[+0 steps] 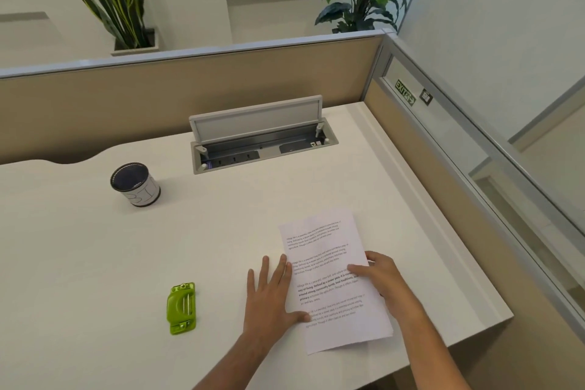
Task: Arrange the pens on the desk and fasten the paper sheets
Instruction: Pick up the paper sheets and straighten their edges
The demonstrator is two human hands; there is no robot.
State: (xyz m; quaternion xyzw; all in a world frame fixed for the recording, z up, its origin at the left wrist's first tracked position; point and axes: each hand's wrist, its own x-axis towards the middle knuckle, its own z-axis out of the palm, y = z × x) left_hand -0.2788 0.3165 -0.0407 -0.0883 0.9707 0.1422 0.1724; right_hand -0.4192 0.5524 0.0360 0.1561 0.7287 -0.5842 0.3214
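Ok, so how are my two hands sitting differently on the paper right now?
The left hand lies flat, fingers straight, while the right hand has its fingers curled. The left hand rests mostly on the desk at the left edge of the paper sheets, thumb on the page; the right hand grips their right edge, thumb on top. Both touch the same stack.

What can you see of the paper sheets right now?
The paper sheets are a thin white stack printed with black paragraphs, one partly bold. They lie flat and slightly skewed near the front right corner of the desk. The left hand presses flat on their left edge; the right hand grips their right edge.
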